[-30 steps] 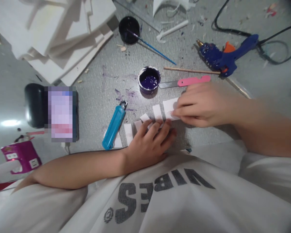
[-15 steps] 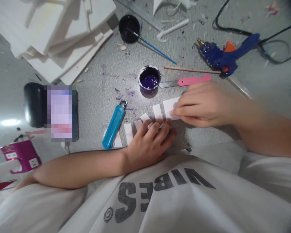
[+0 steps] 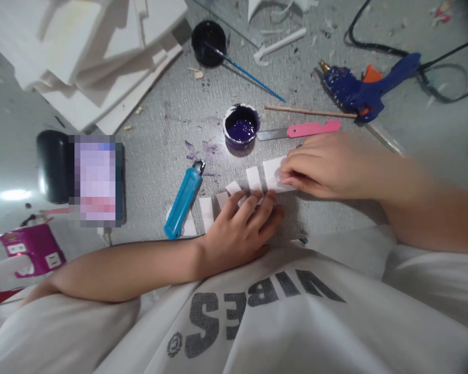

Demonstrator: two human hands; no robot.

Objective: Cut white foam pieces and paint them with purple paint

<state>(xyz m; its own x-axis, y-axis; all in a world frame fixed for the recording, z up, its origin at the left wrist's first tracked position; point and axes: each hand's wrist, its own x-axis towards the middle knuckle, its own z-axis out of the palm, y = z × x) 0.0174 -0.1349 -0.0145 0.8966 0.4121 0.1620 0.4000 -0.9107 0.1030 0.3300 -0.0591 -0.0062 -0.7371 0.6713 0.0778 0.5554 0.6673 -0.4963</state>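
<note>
My left hand (image 3: 244,226) lies flat with spread fingers over the lower ends of several narrow white strips (image 3: 253,179), partly covering them. Just right of the strips is a wider white rectangular piece (image 3: 273,172). My right hand (image 3: 331,166) has its fingers curled and pinched at that piece's right part, which they hide. A blue utility knife (image 3: 183,200) rests left of the strips, over a white scrap. Beyond my right hand lies a pink-handled craft knife (image 3: 312,129), its blade pointing at a small cup of dark purple paint (image 3: 241,127).
A blue glue gun (image 3: 354,85) with a black cord lies at the upper right, near a thin wooden stick (image 3: 308,111). A black cup (image 3: 208,44) holds a blue paintbrush (image 3: 253,78). White foam boards (image 3: 113,98) are stacked upper left; a phone (image 3: 97,182) lies below.
My right hand has shifted slightly right and up along the wider white piece, baring more of it. The left hand stays in place over the strips.
</note>
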